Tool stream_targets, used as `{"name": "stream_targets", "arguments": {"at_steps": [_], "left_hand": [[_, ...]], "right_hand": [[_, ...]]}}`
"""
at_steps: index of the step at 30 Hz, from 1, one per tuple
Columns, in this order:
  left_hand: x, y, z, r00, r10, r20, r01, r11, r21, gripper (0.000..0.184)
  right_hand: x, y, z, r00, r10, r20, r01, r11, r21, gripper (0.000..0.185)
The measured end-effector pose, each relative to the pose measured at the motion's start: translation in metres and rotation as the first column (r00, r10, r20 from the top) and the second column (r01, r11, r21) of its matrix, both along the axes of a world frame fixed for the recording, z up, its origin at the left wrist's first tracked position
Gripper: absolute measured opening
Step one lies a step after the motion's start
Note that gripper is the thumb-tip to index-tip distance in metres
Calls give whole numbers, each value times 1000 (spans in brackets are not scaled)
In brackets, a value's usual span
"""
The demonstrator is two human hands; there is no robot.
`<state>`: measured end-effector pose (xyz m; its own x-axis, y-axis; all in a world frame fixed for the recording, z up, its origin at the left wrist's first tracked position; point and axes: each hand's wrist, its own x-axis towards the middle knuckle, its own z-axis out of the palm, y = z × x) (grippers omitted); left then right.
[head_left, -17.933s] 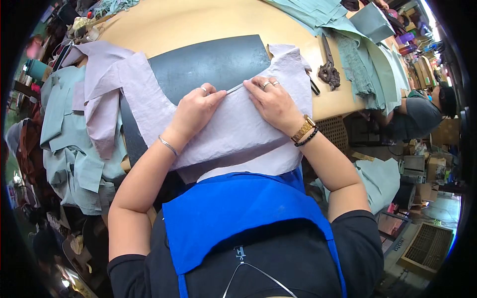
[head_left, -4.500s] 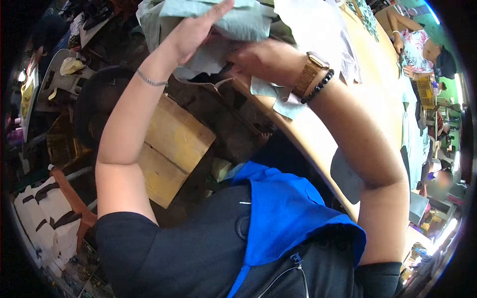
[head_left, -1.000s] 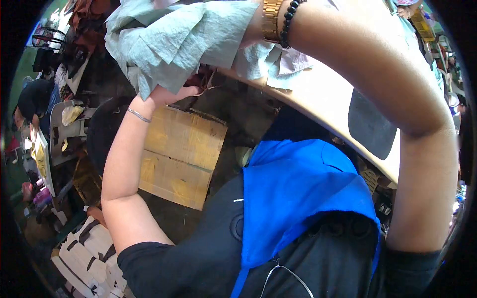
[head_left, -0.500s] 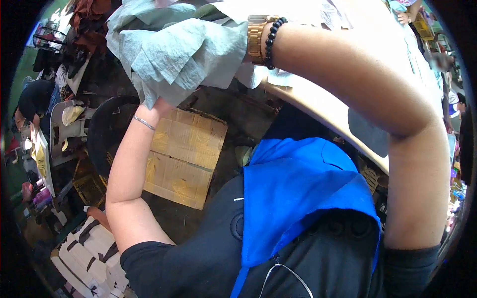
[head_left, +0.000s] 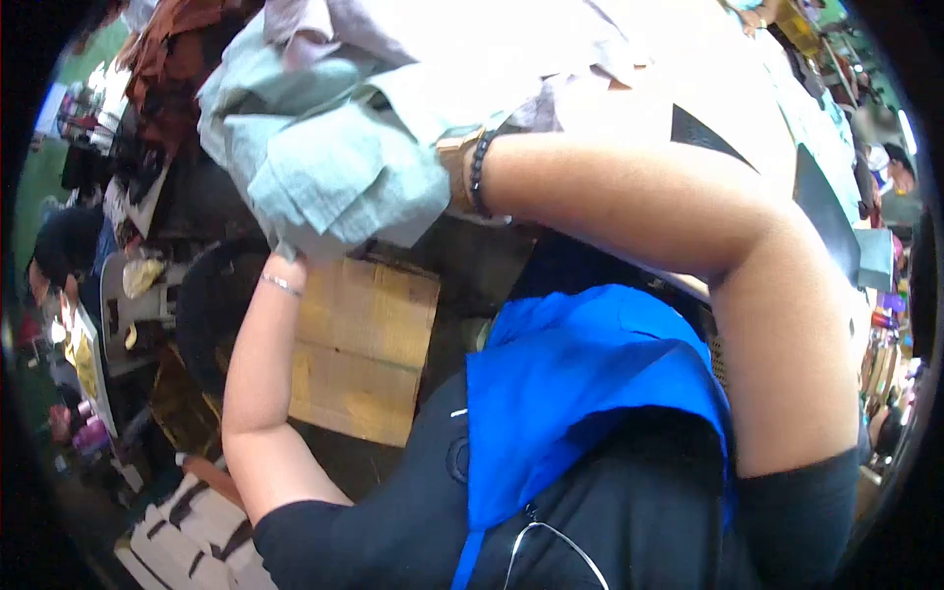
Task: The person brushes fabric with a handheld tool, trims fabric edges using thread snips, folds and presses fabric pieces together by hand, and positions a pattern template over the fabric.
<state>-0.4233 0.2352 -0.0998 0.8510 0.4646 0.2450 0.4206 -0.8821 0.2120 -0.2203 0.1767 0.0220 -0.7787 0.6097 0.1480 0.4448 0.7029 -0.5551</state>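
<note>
A crumpled bundle of pale green fabric (head_left: 334, 172) fills the upper left of the head view, bunched between my two hands. My left hand (head_left: 286, 262) reaches up into its lower edge, with the fingers hidden by the folds. My right hand is covered by the cloth on the bundle's right side. At that wrist I see a gold watch (head_left: 455, 165) and a black bead bracelet (head_left: 480, 172). Paler pinkish-grey fabric (head_left: 379, 29) lies just above and behind the bundle.
A flattened cardboard piece (head_left: 364, 344) lies below my left arm. White pieces with dark straps (head_left: 192, 541) are at the lower left. A bright table (head_left: 639, 113) extends behind my right arm. Another person (head_left: 69, 251) is at the far left, and a person's hand (head_left: 755, 18) shows at the top right.
The bundle and both hands sit lower in view, with my right wrist shifted left toward the bundle. More of the table and the pale fabric behind now shows.
</note>
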Motion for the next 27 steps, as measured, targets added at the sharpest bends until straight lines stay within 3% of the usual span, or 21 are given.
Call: {"name": "stream_targets", "arguments": {"at_steps": [14, 19, 21, 23, 24, 26, 27], "left_hand": [[-4, 7, 5, 981, 20, -192, -23, 1000, -16, 59], [-22, -10, 2, 922, 90, -377, -63, 995, 82, 58], [-36, -26, -6, 935, 161, -316, -163, 986, 19, 57], [-41, -38, -18, 968, 228, -109, -246, 946, -209, 45], [-54, -56, -35, 942, 281, -182, -307, 942, -132, 40], [-34, -80, -37, 916, 385, -115, -401, 890, -216, 34], [-19, -98, -24, 888, 459, -5, -423, 813, -399, 33]], "right_hand": [[-9, -3, -12, 988, 1, 155, -1, 1000, 0, 45], [-12, 0, -15, 981, -9, 193, 9, 1000, 2, 45], [-15, 0, -18, 977, -20, 213, 20, 1000, 3, 45], [-16, 0, -21, 970, -30, 241, 30, 1000, 5, 44], [-17, -2, -23, 963, -35, 268, 35, 999, 8, 44], [-8, -14, -18, 930, -62, 363, 63, 998, 8, 44], [-1, -24, -13, 886, -54, 460, 66, 998, -10, 44]]}}
